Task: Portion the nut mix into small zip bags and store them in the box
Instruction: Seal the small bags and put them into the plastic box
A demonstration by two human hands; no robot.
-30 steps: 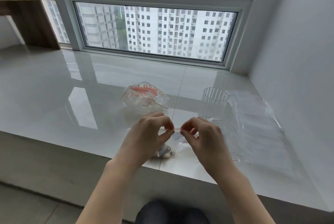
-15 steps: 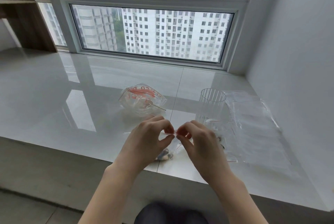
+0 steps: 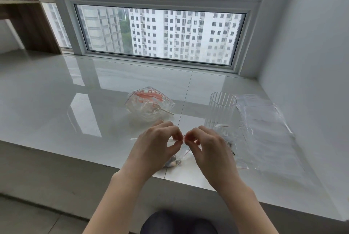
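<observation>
Small zip bag lower centre, zip edge level, running left-right, nuts at bottom; left hand and right hand each pinch zip edge, fingertips near touching; glossy white sill under window; one ribbed clear cup, one printed bag, empty-bag pile right.

A glossy white tiled window ledge fills the centre, reflecting daylight. At twelve o'clock, a white-framed window shows pale high-rise apartment blocks. A plain white wall stands at three o'clock; what seems a brown wooden shelf unit at ten o'clock.
</observation>
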